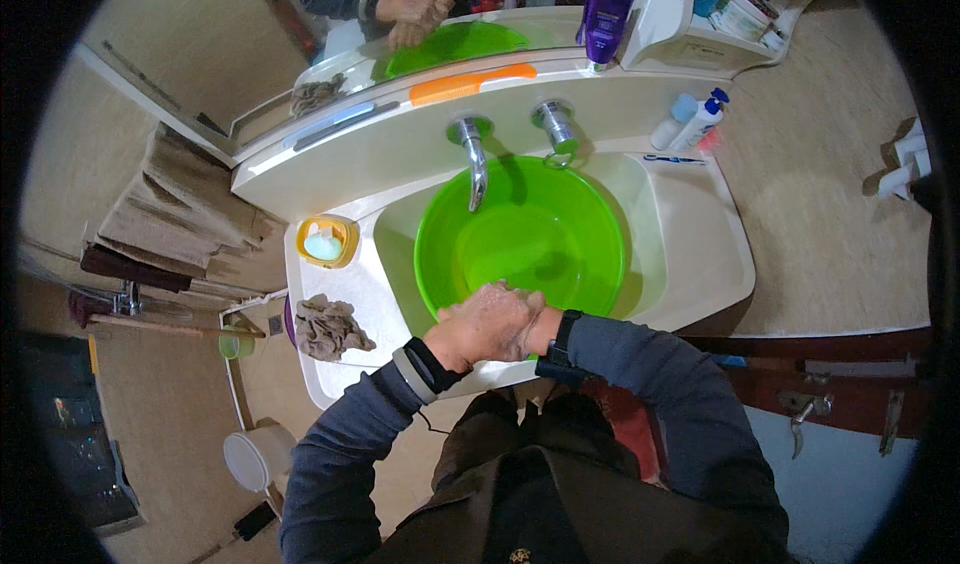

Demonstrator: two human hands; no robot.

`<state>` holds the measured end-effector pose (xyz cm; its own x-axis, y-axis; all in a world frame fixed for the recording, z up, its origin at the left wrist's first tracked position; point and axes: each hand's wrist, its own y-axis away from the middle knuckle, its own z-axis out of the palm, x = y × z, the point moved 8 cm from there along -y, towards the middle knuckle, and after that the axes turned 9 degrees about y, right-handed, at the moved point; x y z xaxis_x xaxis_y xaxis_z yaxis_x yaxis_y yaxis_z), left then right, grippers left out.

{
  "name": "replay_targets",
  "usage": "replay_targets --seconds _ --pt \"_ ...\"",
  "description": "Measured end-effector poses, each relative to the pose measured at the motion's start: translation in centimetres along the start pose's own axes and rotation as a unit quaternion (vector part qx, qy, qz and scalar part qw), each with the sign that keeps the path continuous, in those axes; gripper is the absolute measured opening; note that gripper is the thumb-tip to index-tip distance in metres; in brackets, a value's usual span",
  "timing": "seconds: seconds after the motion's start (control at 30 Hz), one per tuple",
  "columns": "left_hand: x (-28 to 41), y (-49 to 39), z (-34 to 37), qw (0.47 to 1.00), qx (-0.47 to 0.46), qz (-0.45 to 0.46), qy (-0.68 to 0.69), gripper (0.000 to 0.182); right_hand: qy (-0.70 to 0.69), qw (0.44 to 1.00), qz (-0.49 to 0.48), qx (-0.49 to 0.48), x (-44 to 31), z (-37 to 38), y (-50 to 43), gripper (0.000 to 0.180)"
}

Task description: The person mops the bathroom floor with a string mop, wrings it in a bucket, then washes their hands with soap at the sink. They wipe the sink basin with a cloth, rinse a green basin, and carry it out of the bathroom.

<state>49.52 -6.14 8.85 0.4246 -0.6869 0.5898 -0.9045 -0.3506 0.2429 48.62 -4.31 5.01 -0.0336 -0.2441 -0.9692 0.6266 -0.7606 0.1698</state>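
Observation:
My left hand point(486, 319) lies over my right hand point(534, 322) above the near rim of a green plastic basin point(517, 223); the two press together and look wet or soapy. What is between the palms is hidden. The basin stands in the white sink point(651, 264), beneath a chrome spout point(475, 166). No stream of water shows from it. Left of the basin, a crumpled grey-brown cloth point(328, 328) lies on the sink's ledge, and behind it an orange soap dish point(345, 240) holds a pale green bar of soap point(322, 245).
An orange comb point(472, 84) and a purple tube point(607, 22) rest on the shelf under the mirror. Pump bottles point(699, 123) and a toothbrush point(673, 160) are at the right. Towels point(180, 204) hang at the left, above a white lidded bucket point(259, 455) on the floor.

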Motion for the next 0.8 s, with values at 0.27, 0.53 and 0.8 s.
replay_targets --seconds 0.27,0.53,0.8 --pt "-8.7 3.7 -1.2 0.917 0.252 -0.107 0.289 0.049 0.670 0.603 -0.344 0.262 -8.2 0.1 6.8 0.032" --pt "-2.3 0.0 0.1 0.913 0.215 0.061 0.341 0.047 0.650 0.727 -0.221 -0.009 -5.6 4.6 1.7 0.042" --pt "-2.1 3.1 0.9 0.954 0.142 0.077 0.253 0.045 0.594 0.789 -0.141 -0.071 -5.0 3.6 1.5 0.051"
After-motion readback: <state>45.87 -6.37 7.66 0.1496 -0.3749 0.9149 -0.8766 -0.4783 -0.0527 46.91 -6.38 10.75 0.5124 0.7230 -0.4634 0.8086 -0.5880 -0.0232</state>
